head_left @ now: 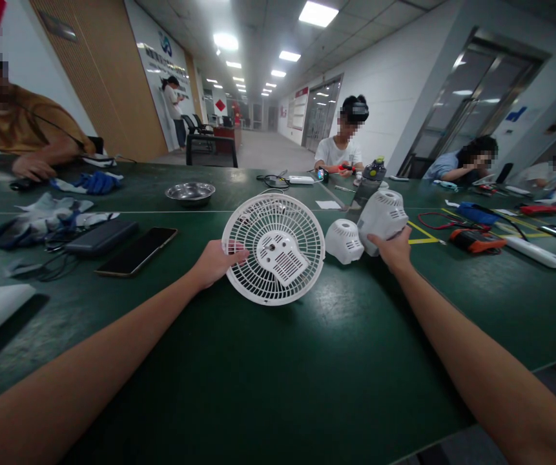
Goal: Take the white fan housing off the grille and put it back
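My left hand (216,263) grips the left rim of a round white fan grille (309,248), thumb over its bars. The grille is tilted up toward me, with a slotted white plate (282,257) at its centre. On the right, my right hand (394,248) is closed around a white vented fan motor housing (383,216). A smaller white vented cover (343,241) rests on the table between the grille and that housing. The fingers behind the housing are hidden.
The green table (258,374) also bears a metal bowl (190,192), a phone (137,252), a dark power bank (102,237), gloves (40,216), a bottle (369,184), an orange-black meter (476,241) and a white power strip (536,252). Several people sit around it.
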`<state>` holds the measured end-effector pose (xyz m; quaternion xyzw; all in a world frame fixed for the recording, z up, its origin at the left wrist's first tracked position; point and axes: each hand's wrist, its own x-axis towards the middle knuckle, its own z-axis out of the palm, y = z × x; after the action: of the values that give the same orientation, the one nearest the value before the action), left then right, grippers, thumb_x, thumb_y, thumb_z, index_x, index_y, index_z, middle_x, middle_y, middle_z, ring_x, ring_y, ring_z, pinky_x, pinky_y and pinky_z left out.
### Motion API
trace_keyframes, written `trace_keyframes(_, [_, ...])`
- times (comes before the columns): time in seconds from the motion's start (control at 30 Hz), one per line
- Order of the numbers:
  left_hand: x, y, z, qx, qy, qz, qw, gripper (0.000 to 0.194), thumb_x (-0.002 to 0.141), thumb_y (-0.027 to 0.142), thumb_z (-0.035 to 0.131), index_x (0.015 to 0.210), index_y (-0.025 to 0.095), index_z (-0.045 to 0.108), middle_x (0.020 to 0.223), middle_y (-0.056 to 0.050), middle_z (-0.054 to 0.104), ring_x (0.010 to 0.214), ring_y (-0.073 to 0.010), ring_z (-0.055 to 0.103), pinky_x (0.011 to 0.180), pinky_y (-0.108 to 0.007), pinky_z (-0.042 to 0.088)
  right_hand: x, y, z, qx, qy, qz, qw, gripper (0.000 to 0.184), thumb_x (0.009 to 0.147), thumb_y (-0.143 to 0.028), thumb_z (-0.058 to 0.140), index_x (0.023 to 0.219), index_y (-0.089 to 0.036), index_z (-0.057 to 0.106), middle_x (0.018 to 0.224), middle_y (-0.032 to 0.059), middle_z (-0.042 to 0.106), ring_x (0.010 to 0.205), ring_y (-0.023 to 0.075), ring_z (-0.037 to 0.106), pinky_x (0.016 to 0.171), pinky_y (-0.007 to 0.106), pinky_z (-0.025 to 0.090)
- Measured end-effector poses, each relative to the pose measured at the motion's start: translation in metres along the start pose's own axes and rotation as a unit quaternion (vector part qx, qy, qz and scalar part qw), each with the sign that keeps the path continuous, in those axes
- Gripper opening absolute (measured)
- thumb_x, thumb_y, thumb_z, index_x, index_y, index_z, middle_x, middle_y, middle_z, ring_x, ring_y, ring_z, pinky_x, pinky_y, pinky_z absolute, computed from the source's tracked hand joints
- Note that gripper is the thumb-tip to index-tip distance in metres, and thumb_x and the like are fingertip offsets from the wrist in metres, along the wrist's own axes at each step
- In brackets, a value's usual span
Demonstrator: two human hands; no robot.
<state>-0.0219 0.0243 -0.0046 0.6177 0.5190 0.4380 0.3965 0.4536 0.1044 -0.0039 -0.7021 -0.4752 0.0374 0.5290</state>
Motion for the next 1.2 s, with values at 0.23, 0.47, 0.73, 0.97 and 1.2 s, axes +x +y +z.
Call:
trace_keyframes(0.23, [0.003,-0.005,-0.002,0.005,-0.007,-0.006,1.000,0.023,0.077,0.040,0.074,0.089,0.020,0.071,0.082,-0.007,0.074,0.074,-0.0255,0.071,0.070,-0.045,0.057,-0.006,-0.007,0.004,-0.020,0.011,0.049,0.999,0.091,0.040,-0.045,0.087,0.117,-0.023,0.043,0.114,0.0135,0.062,0.104,0.0347,0.061,0.095,0.052,0.046])
trace_keyframes(0.47, [0.003,-0.004,-0.001,0.002,-0.008,0.007,1.000,0.021,0.077,0.039,0.073,0.086,0.019,0.071,0.078,-0.006,0.073,0.071,-0.0242,0.070,0.070,-0.043,0.056,-0.011,-0.037,0.000,0.077,0.116,-0.059,0.988,0.088,0.054,-0.046,0.083,0.123,-0.020,0.036,0.120,0.0136,0.062,0.106,0.0292,0.063,0.093,0.044,0.049])
trace_keyframes(0.73, [0.001,0.000,0.001,0.009,-0.001,0.010,1.000,0.022,0.076,0.039,0.073,0.085,0.019,0.071,0.078,-0.006,0.073,0.071,-0.0239,0.070,0.071,-0.043,0.056,-0.041,-0.080,-0.003,0.090,0.065,-0.141,0.984,0.084,0.058,-0.047,0.082,0.123,-0.024,0.034,0.114,0.0103,0.063,0.103,0.0294,0.064,0.089,0.046,0.050])
trace_keyframes(0.97, [0.002,-0.002,-0.001,-0.009,-0.012,-0.001,1.000,0.020,0.078,0.038,0.074,0.088,0.021,0.071,0.082,-0.007,0.074,0.074,-0.0254,0.071,0.070,-0.044,0.057,-0.062,-0.069,0.018,0.028,-0.066,-0.071,0.995,0.080,0.056,-0.052,0.082,0.119,-0.023,0.041,0.113,0.0124,0.065,0.101,0.0324,0.063,0.089,0.049,0.050])
trace_keyframes(1.2, [0.001,-0.001,-0.001,-0.011,-0.016,0.002,1.000,0.018,0.078,0.036,0.073,0.088,0.021,0.072,0.081,-0.007,0.074,0.073,-0.0255,0.071,0.068,-0.044,0.058,-0.045,-0.060,0.015,0.034,-0.007,-0.089,0.995,0.083,0.054,-0.050,0.083,0.122,-0.021,0.043,0.114,0.0115,0.064,0.101,0.0302,0.062,0.090,0.047,0.049])
